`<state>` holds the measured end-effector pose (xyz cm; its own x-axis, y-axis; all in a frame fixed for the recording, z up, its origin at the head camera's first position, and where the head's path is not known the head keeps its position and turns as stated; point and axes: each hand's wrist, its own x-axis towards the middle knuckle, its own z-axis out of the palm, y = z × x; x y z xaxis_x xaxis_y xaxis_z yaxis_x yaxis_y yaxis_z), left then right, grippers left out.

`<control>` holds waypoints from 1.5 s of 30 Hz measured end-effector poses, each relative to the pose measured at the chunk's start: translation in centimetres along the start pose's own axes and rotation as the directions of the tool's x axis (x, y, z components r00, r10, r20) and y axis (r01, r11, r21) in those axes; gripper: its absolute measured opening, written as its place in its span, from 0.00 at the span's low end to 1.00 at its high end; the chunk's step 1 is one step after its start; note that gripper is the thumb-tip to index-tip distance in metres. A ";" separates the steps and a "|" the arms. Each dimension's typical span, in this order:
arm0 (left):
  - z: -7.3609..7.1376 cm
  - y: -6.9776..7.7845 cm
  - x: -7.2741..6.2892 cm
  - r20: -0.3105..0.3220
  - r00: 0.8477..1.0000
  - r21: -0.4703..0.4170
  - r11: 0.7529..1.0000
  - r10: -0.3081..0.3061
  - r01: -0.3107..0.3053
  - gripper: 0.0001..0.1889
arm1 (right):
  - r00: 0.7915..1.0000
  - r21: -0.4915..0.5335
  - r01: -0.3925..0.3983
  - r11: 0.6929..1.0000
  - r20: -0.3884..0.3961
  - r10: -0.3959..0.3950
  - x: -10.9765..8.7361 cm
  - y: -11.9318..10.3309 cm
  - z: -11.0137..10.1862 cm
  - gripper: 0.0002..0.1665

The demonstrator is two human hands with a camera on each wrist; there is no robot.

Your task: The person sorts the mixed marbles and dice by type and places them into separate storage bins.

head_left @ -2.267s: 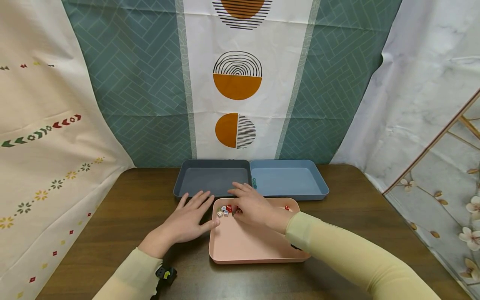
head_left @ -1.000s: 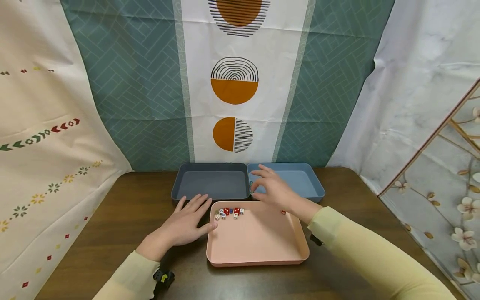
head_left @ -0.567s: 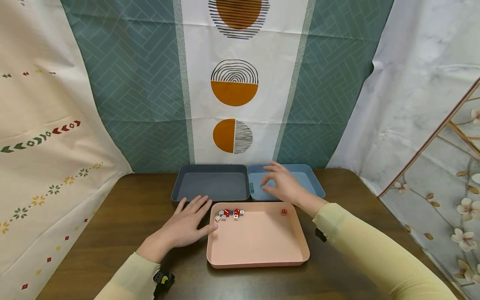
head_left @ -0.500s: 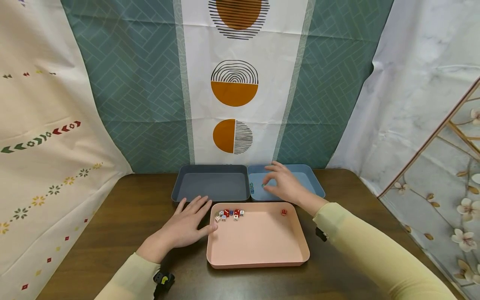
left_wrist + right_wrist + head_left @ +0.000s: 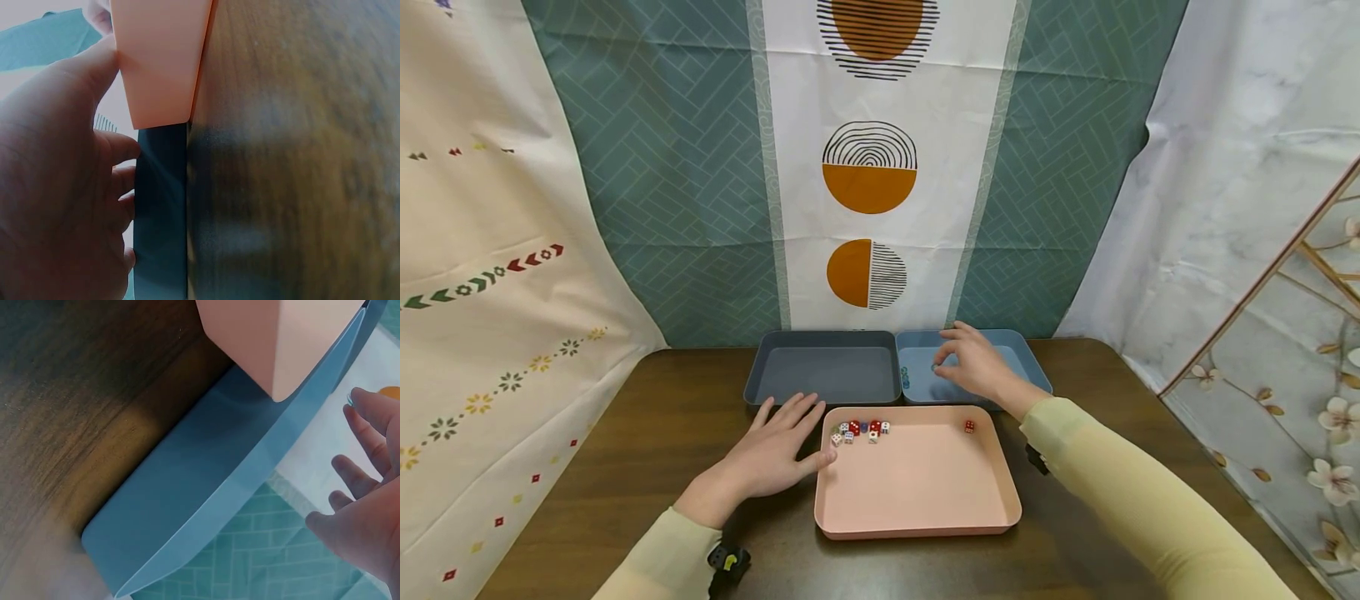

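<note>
My right hand (image 5: pixel 976 367) is over the light blue tray (image 5: pixel 1015 350), its thumb and index finger pinching a small translucent bluish piece (image 5: pixel 350 399); the other fingers are spread. Most of that piece is hidden by the fingertips. Several small teal pieces (image 5: pixel 905 377) lie along the blue tray's left wall. My left hand (image 5: pixel 767 454) has its fingers stretched toward the dark grey tray (image 5: pixel 831 367); its thumb touches the left wall of the pink tray (image 5: pixel 917 492). Inside the pink tray, several red, white and blue dice (image 5: pixel 854 428) cluster at the back left.
A lone red die (image 5: pixel 969 427) sits at the pink tray's back right. The dark grey and blue trays stand side by side behind the pink one on the brown wooden table (image 5: pixel 647 450). Hanging cloths (image 5: pixel 685 208) surround the table's back and sides.
My right hand has gone from among the dice in the pink tray to over the blue tray, then slightly right, with a small bluish piece at its fingertips. The left hand has barely moved.
</note>
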<state>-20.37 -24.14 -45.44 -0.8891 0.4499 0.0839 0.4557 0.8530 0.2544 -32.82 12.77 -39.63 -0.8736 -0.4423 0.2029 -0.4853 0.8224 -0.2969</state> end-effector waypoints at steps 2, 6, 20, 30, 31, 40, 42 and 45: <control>0.0 0.0 0.0 0.000 1.000 -0.001 1.000 0.000 0.000 0.51 | 1.000 -0.005 -0.009 1.000 0.006 0.010 0.3 0.1 0.1 0.05; 0.0 0.0 0.0 0.000 1.000 0.000 1.000 -0.001 0.001 0.50 | 0.999 -0.020 -0.029 0.999 0.017 0.029 0.9 0.3 0.4 0.05; 0.3 -0.1 -0.1 -0.002 1.000 0.001 1.000 -0.002 0.002 0.51 | 0.996 -0.105 -0.035 0.994 0.075 0.043 2.6 0.4 1.3 0.05; 0.0 0.0 0.0 0.003 1.000 -0.004 1.000 -0.005 0.005 0.51 | 0.994 -0.177 -0.016 0.984 0.106 0.035 3.7 0.3 2.2 0.04; 0.0 0.0 0.0 0.004 1.000 -0.007 1.000 -0.006 0.006 0.51 | 0.994 -0.182 -0.014 0.983 0.104 0.033 3.7 0.3 2.3 0.04; -0.2 0.1 -0.2 0.014 1.000 -0.003 1.000 -0.011 0.011 0.51 | 0.993 -0.205 0.005 0.979 0.113 0.019 4.3 0.0 2.9 0.05; -0.2 0.0 -0.2 0.014 1.000 -0.002 1.000 -0.009 0.009 0.51 | 0.993 -0.212 0.011 0.977 0.118 0.015 4.4 -0.1 3.1 0.05; -0.2 0.1 -0.2 0.012 1.000 -0.002 1.000 -0.005 0.005 0.51 | 0.992 -0.225 0.015 0.974 0.123 0.013 4.5 -0.3 3.2 0.05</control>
<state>-20.20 -24.20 -45.26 -0.8909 0.4486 0.0712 0.4510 0.8548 0.2568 -36.72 9.42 -41.65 -0.8776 -0.4723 0.0822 -0.4781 0.8750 -0.0767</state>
